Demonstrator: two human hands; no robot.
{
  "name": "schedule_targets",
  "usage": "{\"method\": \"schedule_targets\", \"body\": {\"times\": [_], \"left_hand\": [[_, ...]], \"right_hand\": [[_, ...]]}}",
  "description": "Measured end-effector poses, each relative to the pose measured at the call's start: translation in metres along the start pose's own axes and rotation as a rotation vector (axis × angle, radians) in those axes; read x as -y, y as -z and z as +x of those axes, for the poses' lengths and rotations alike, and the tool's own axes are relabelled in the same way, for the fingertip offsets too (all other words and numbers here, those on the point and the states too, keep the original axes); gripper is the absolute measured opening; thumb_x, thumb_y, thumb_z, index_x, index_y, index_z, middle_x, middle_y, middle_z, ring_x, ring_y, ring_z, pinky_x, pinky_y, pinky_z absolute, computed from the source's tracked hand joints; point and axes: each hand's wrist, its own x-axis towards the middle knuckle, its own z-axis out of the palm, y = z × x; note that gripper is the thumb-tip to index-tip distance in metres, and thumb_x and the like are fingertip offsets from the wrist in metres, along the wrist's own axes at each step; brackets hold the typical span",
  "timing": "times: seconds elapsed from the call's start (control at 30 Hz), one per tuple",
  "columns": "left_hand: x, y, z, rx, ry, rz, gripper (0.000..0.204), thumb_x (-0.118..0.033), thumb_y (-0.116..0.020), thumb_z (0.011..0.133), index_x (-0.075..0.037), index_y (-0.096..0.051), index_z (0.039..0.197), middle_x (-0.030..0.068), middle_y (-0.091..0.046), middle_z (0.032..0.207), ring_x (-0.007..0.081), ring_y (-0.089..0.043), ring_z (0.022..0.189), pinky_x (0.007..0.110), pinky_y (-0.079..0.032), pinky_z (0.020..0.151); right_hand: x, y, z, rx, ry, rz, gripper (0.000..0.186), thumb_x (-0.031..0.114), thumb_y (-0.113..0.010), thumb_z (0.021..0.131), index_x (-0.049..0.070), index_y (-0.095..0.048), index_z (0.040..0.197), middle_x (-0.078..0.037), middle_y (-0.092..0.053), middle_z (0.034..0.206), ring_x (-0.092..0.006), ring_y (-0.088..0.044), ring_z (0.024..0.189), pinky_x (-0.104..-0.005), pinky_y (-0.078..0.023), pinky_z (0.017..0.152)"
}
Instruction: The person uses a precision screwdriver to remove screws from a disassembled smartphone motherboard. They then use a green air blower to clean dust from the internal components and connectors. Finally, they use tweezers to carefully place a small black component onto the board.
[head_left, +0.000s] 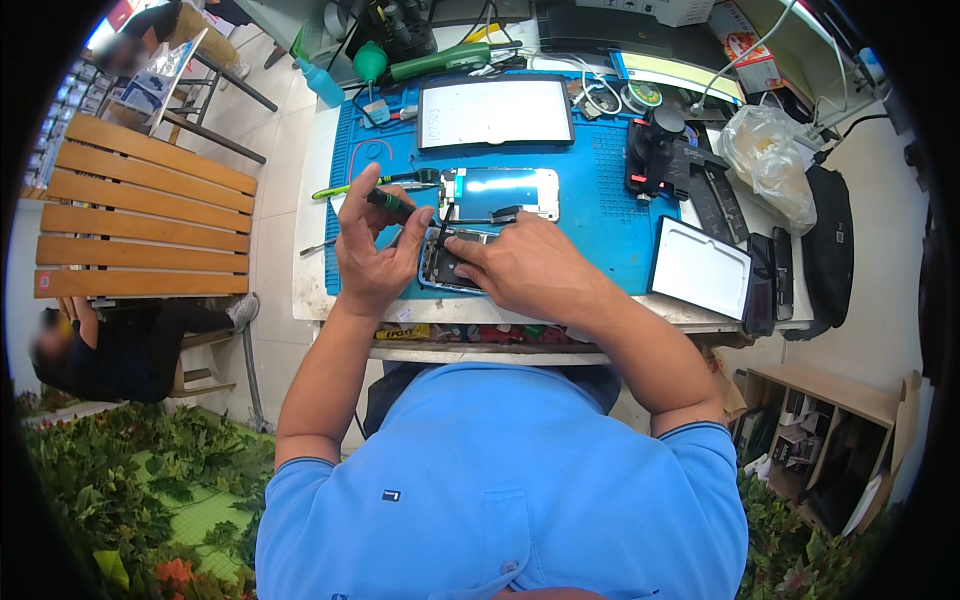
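A green-and-black screwdriver [392,203] is in my left hand [375,250], between the thumb and raised fingers, its shaft pointing down over an opened phone body [455,268]. The phone's dark insides face up, near the front of the blue mat. My right hand [535,262] rests over the phone's right side, index finger and thumb pressing on it; its other fingers are partly hidden. A slim dark tool [505,214] lies against the far side of that hand; whether I grip it cannot be made out. Just beyond is a separated phone screen [510,193], white-edged.
On the blue repair mat [610,240] lie a white board [495,112] and a green-handled brush [415,178]. A black clamp-like device [655,155], white tray [700,268] and plastic bag [768,165] stand right. A bottle [320,84] is back left. A person sits by the slatted bench [150,210].
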Motion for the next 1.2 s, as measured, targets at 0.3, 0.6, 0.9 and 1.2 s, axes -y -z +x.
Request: {"method": "schedule_targets", "body": {"times": [0.3, 0.6, 0.9, 1.2], "left_hand": [[0.001, 0.001, 0.000, 0.019, -0.022, 0.009, 0.087, 0.002, -0.083, 0.100, -0.009, -0.031, 0.169, 0.0117, -0.071, 0.112, 0.0144, -0.073, 0.097, 0.029, -0.063, 0.085], [0.001, 0.002, 0.006, 0.065, -0.154, 0.066, 0.083, 0.002, -0.085, 0.098, -0.007, -0.036, 0.165, 0.0132, -0.072, 0.110, 0.0165, -0.076, 0.089, 0.030, -0.065, 0.077], [-0.001, 0.011, 0.024, 0.196, -0.273, 0.105, 0.080, 0.005, -0.090, 0.090, -0.010, -0.049, 0.158, 0.0157, -0.077, 0.110, 0.0212, -0.080, 0.095, 0.033, -0.067, 0.076], [-0.003, 0.022, 0.034, 0.349, -0.201, -0.069, 0.082, 0.012, -0.083, 0.093, -0.011, -0.047, 0.162, 0.0164, -0.079, 0.116, 0.0260, -0.081, 0.106, 0.038, -0.068, 0.087]], "right_hand": [[0.001, 0.001, -0.001, 0.004, -0.011, 0.005, 0.039, 0.034, -0.062, 0.113, 0.007, -0.078, 0.135, -0.014, -0.075, 0.072, -0.0337, -0.075, 0.070, -0.0487, -0.054, 0.074], [-0.002, -0.004, -0.001, -0.036, 0.009, 0.003, 0.039, 0.036, -0.064, 0.112, 0.008, -0.079, 0.134, -0.013, -0.074, 0.070, -0.0345, -0.074, 0.070, -0.0483, -0.052, 0.075], [-0.010, -0.009, -0.001, -0.085, 0.044, -0.033, 0.036, 0.035, -0.066, 0.110, 0.012, -0.080, 0.134, -0.012, -0.074, 0.072, -0.0337, -0.075, 0.073, -0.0480, -0.053, 0.080], [-0.007, -0.006, -0.003, -0.077, 0.028, 0.001, 0.036, 0.034, -0.066, 0.110, 0.011, -0.080, 0.134, -0.013, -0.075, 0.073, -0.0341, -0.076, 0.075, -0.0477, -0.053, 0.081]]}}
